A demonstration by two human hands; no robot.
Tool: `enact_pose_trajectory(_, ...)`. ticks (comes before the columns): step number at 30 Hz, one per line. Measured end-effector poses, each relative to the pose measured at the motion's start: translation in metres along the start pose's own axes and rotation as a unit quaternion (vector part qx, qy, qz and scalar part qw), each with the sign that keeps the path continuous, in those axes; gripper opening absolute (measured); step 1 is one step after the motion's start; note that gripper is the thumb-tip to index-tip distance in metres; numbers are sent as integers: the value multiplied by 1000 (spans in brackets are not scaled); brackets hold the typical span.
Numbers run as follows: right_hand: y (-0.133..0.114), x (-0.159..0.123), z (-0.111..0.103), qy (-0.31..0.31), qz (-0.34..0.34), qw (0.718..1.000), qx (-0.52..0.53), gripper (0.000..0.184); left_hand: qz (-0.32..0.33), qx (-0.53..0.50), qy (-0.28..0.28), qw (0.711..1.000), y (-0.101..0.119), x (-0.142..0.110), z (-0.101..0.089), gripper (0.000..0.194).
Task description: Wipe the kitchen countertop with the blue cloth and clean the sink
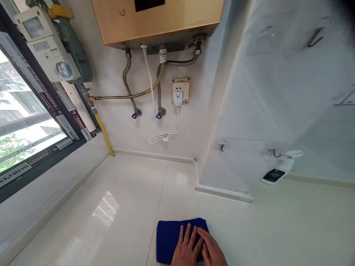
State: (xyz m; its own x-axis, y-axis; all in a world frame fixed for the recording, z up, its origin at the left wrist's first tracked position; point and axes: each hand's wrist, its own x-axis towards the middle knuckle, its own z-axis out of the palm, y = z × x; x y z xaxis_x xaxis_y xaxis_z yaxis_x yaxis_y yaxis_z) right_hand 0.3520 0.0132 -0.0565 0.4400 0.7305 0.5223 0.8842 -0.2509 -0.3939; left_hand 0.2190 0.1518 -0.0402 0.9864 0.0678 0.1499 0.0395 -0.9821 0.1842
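A folded dark blue cloth (169, 236) lies flat on the glossy white countertop (124, 207), at the bottom middle of the head view. My left hand (184, 249) rests palm-down on the cloth with its fingers spread. My right hand (212, 250) lies flat beside it, its fingers pointing up-left and partly overlapping the left hand's fingers. Neither hand curls around the cloth. My wrists are cut off by the frame's bottom edge.
A gold water heater (155, 20) hangs above with hoses, valves and a plugged wall socket (180, 89). A gas meter (44, 44), yellow gas pipe (104, 133) and window (24, 122) are left. A white wall juts out right, with hooks (222, 147) and a small black-faced device (274, 175).
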Motion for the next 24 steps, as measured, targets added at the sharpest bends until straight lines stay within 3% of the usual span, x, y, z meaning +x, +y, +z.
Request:
enact_pose_trajectory(2,-21,17,4,-57,-38,997,32,53,24,21,7,999,8,-11,-5,79)
enact_pose_trajectory(5,-41,26,-2,-49,-87,995,16,51,18,11,9,1000,11,-33,-26,59)
enact_pose_trajectory(8,-48,15,-13,-33,-96,995,0,43,-79,1,35,996,10,-53,-44,45)
enact_pose_trajectory(11,-44,4,-20,-30,-87,996,5,43,-213,67,94,970,10,-62,-43,53)
enact_pose_trajectory(13,-38,1,-23,-27,-83,996,2,46,-250,107,107,956,13,-58,-36,62)
enact_pose_trajectory(18,6,-17,-40,-23,-82,996,-31,57,-188,82,43,978,44,-17,-28,68)
enact_pose_trajectory(24,98,-83,-73,-36,-45,991,-121,72,-70,-55,-37,995,111,48,-37,80)
